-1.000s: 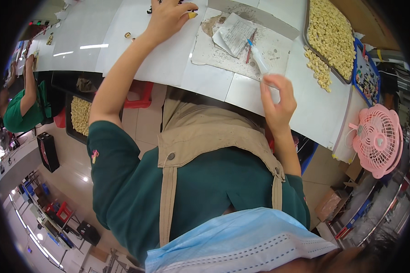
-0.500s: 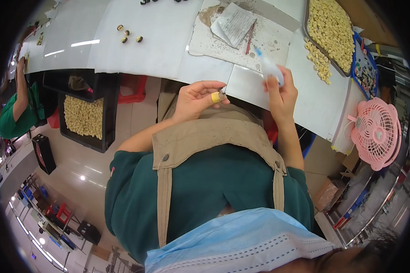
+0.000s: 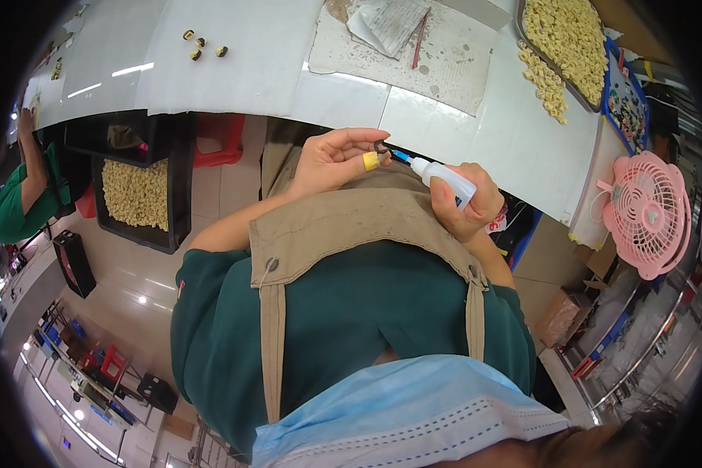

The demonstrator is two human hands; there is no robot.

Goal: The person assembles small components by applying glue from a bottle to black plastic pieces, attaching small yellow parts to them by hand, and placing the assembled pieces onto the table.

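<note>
At the far left of the frame another person in a green sleeve (image 3: 15, 210) works at their own stretch of bench. Just right of them, below the table edge, sits a black tray (image 3: 136, 195) full of pale pieces. Above it, on the white table (image 3: 234, 70), four small dark-and-yellow parts (image 3: 203, 44) lie loose in a little cluster; I judge those are either done or waiting, and I cannot tell which.

At centre, my left hand (image 3: 331, 160) is raised in front of my apron (image 3: 359, 226), fingers curled narrow, pinching a small dark ring (image 3: 381, 146) between thumb and forefinger; a yellow guard sits on one fingertip. The ring is in the air, just off the table's near edge, not resting on anything.

Just to the right, my right hand (image 3: 469, 207) is wrapped firmly around a white squeeze bottle (image 3: 444, 178), whose blue nozzle touches or nearly touches the ring. So this piece looks mid-way: picked up and presented, the drop being applied or about to be; whether any has landed is too small to see.

Upper centre lies a stained paper sheet (image 3: 444, 54). At upper right, a tray of pale pieces (image 3: 573, 35) is heaped high, so much seems left. A pink fan (image 3: 649, 214) stands at the right edge.
</note>
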